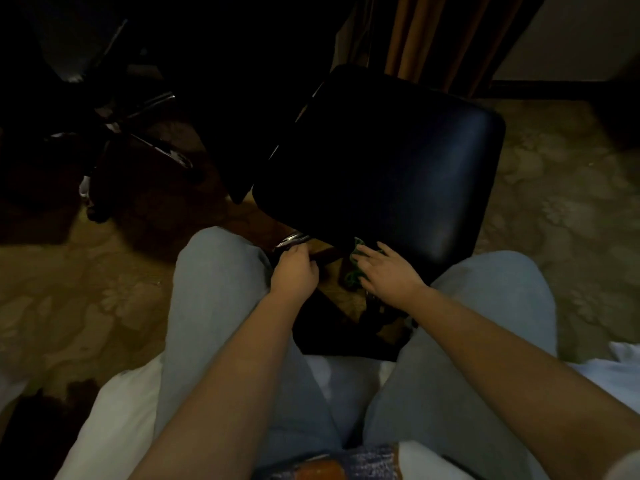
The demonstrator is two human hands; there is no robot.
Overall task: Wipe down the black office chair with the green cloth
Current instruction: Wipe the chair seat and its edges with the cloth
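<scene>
Glossy black chair, right hand spread on crumpled green cloth, left hand seemingly gripping leg

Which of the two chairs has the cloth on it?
The near chair, by the knees: the right hand presses the cloth at its seat edge, the left hand grips under its seat. The far chair stands untouched.

We wear pale, washed-out blue jeans, loose and softly creased over both legs, the cloth greyish in the dim light. Our left hand and right hand are bare, and so are our forearms all the way back to the frame's edge. At our waist lies a strip of darker blue speckled fabric with an orange-brown patch on it, too blurred to read.
</scene>
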